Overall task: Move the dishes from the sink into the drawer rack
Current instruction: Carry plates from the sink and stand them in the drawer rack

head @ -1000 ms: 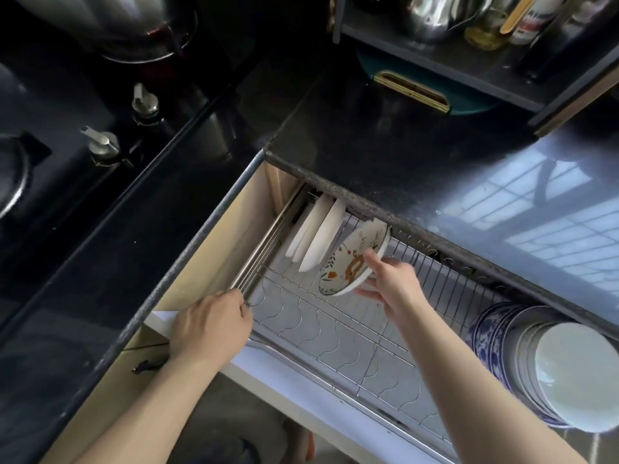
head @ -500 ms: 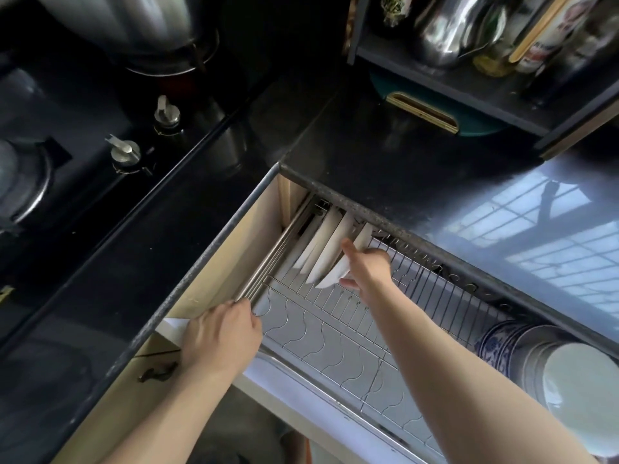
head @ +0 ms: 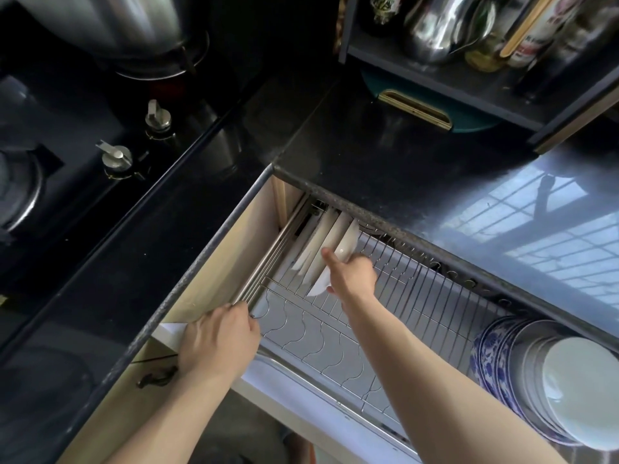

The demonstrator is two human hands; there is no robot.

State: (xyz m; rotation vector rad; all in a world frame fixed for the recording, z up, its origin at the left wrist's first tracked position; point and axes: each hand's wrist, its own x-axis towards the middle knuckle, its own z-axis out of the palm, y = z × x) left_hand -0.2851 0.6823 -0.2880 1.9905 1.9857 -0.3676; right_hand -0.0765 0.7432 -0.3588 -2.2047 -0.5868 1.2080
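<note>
**Plate held upright at the rack's left end**

Head view: the right hand pinches a white plate standing on edge in the drawer rack, just beside two upright plates near the left rail. The left hand curls over the rack's front left corner. Bare wire slots run rightward to stacked bowls, cut off at the frame edge. The countertop overhangs the plates' tops.
</note>
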